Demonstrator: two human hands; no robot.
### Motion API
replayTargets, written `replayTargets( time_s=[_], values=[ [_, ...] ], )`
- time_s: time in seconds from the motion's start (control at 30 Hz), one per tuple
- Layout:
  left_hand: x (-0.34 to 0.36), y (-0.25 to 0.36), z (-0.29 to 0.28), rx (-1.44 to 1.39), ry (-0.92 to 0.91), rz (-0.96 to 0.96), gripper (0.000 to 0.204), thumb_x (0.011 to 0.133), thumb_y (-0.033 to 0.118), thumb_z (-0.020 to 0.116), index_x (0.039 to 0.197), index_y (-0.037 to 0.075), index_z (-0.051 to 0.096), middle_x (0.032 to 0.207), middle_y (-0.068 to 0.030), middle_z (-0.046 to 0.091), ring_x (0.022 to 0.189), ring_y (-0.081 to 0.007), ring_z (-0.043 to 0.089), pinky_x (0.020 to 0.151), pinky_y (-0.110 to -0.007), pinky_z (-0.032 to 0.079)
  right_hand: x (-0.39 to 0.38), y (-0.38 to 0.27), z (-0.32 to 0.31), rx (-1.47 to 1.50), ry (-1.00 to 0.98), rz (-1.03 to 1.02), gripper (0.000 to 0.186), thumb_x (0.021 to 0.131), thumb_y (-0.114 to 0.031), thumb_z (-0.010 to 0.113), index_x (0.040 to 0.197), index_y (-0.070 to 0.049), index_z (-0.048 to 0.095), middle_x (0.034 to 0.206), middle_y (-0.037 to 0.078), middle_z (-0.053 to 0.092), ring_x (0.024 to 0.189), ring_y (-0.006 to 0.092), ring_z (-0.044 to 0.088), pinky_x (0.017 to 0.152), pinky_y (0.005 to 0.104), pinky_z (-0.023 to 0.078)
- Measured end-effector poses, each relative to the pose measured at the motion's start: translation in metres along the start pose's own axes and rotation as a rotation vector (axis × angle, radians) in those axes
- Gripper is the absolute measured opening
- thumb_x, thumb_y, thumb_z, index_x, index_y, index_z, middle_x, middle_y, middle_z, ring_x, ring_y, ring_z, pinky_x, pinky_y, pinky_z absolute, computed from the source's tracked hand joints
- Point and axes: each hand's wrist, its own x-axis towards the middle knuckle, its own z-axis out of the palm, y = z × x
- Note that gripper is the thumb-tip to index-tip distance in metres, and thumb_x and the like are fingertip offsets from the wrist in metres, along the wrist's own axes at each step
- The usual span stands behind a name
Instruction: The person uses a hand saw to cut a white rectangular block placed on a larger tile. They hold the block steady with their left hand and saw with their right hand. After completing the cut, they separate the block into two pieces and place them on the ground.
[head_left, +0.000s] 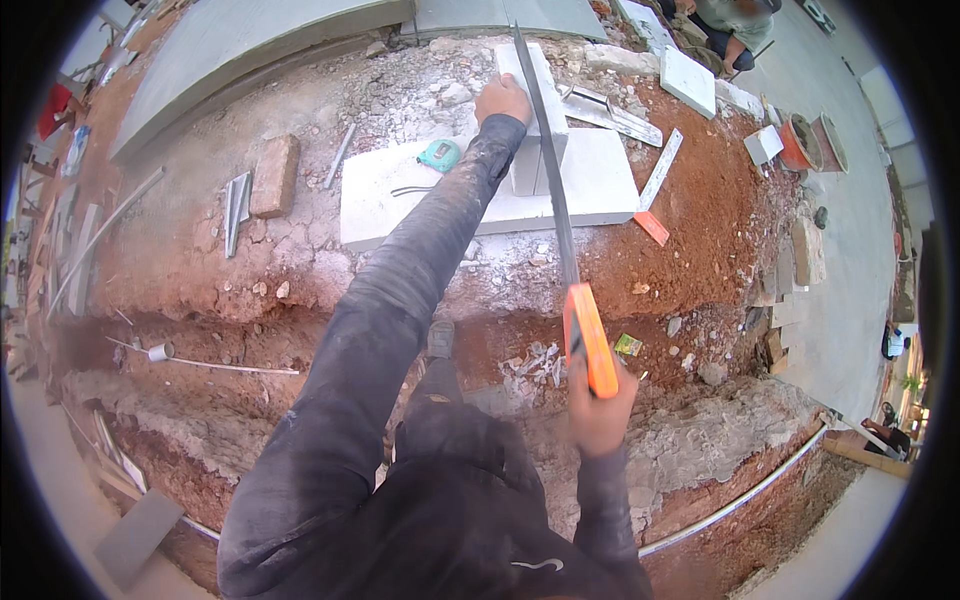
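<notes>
My right hand (598, 412) is closed round the orange handle (592, 345) of a hand saw. The saw's long dark blade (556, 190) points away from me and lies across a white block (527, 172), near the block's right side. My left hand (503, 98) grips the far left part of this block, its fingers partly hidden. Under the block is a wide white slab (390, 205). A teal tape measure (440, 154) sits on the slab, left of the block and beside my left forearm. By the slab's right end lies a square with an orange handle (652, 228).
A reddish brick (275, 175) and metal strips (237, 212) lie left of the slab. A trench (480, 345) runs across in front, with my foot in it. Buckets (800, 145) and a white block (688, 82) stand at the right. Another person (735, 25) is at the far right.
</notes>
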Motion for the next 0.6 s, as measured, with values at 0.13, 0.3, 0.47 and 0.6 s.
replayTargets(
  time_s=[0.13,0.3,0.47,0.6],
  values=[
    [0.014,-0.008,-0.008,-0.025,0.051,-0.034,0.042,0.095,0.031,0.039,0.11,0.001,0.064,0.105,-0.0257,0.066,0.103,-0.0421,0.061,0.092,-0.049,0.046,0.066,-0.005,0.033,0.003,0.005,-0.166,0.009,0.085,-0.006,0.061,0.082,0.002,0.059,0.059,0.015,0.056,0.051,0.0227,0.061,0.05,0.0345,0.044],
    [0.007,0.007,-0.003,-0.056,-0.013,-0.045,0.041,0.094,0.032,0.041,0.106,0.002,0.066,0.105,-0.0253,0.066,0.103,-0.0414,0.061,0.093,-0.05,0.046,-0.045,-0.008,0.001,-0.143,0.074,-0.075,0.008,0.083,-0.005,0.062,0.085,0.003,0.061,0.063,0.017,0.059,0.057,0.0268,0.065,0.055,0.034,0.049],
    [0.002,0.0,0.004,-0.034,0.042,-0.016,0.04,0.094,0.032,0.042,0.1,0.002,0.068,0.104,-0.0253,0.066,0.101,-0.0418,0.062,0.089,-0.05,0.047,0.021,-0.002,0.021,-0.054,0.035,-0.061,0.01,0.084,-0.007,0.062,0.083,0.002,0.059,0.062,0.018,0.058,0.056,0.0279,0.064,0.054,0.0352,0.047],
    [0.016,0.009,-0.009,-0.019,0.014,0.021,0.04,0.094,0.031,0.043,0.103,0.001,0.067,0.103,-0.0246,0.066,0.1,-0.0414,0.062,0.089,-0.049,0.047,0.066,-0.017,0.037,-0.063,0.021,-0.14,0.013,0.085,-0.009,0.062,0.082,0.002,0.057,0.061,0.018,0.056,0.052,0.0292,0.061,0.051,0.037,0.045]
  ],
)
